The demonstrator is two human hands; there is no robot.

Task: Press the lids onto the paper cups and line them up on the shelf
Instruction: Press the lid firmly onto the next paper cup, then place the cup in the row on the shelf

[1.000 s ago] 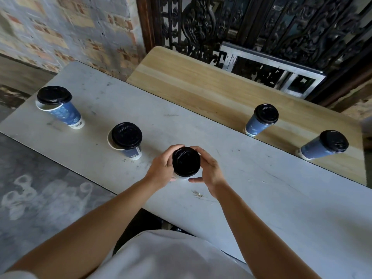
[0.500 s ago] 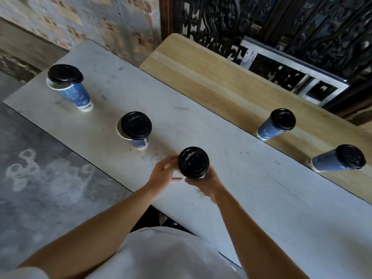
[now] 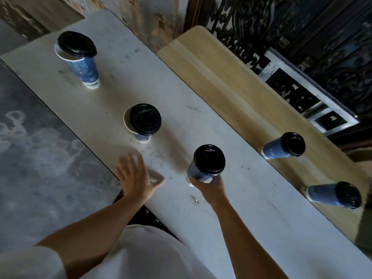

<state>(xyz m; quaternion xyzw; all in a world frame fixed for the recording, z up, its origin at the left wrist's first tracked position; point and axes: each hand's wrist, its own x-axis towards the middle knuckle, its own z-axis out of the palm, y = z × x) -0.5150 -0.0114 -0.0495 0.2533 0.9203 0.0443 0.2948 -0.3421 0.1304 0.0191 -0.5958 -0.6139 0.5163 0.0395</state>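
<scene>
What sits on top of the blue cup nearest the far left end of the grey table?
A black lid rests on that blue cup, shifted off-centre so a crescent of white rim shows at the left. The lid covers the opening, so the inside of the cup cannot be seen.

I see five blue paper cups: one lidded cup (image 3: 205,168) raised off the table, two shelf cups (image 3: 281,147) capped, two table cups (image 3: 84,57) with black lids seemingly loose, askew.

Dim, soft daylight; faint shadows beside cups on grey table (image 3: 251,198). Left hand (image 3: 133,178) motion-blurred. Wide-angle bending at edges. Grille background (image 3: 332,37) dark, murky.
</scene>
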